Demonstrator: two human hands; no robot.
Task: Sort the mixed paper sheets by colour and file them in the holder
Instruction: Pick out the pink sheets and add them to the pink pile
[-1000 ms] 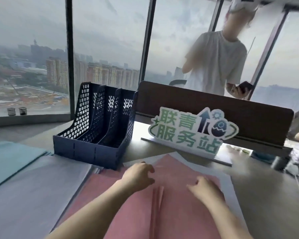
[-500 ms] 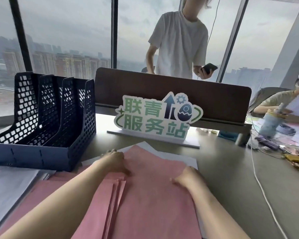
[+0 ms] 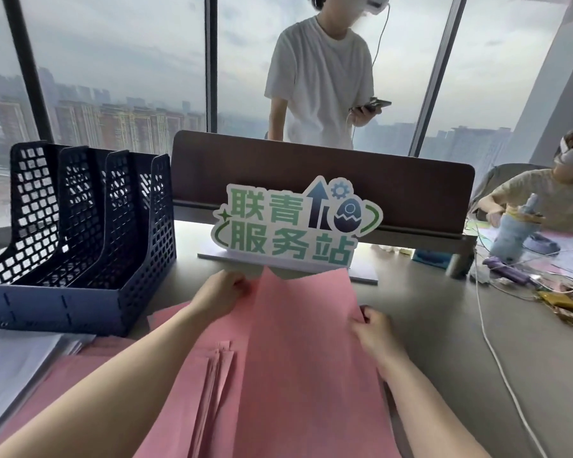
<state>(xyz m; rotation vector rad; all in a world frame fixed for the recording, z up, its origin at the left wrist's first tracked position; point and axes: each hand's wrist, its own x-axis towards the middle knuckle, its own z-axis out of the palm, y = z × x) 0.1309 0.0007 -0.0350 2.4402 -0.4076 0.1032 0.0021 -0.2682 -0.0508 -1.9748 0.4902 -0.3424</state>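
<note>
Pink sheets point(image 3: 298, 342) gripped at both side edges, left hand point(image 3: 222, 295) and right hand point(image 3: 372, 328) with fingers curled onto the paper, lifted off the surface just right of the empty blue holder point(image 3: 80, 233), probably to square the stack before filing
</note>
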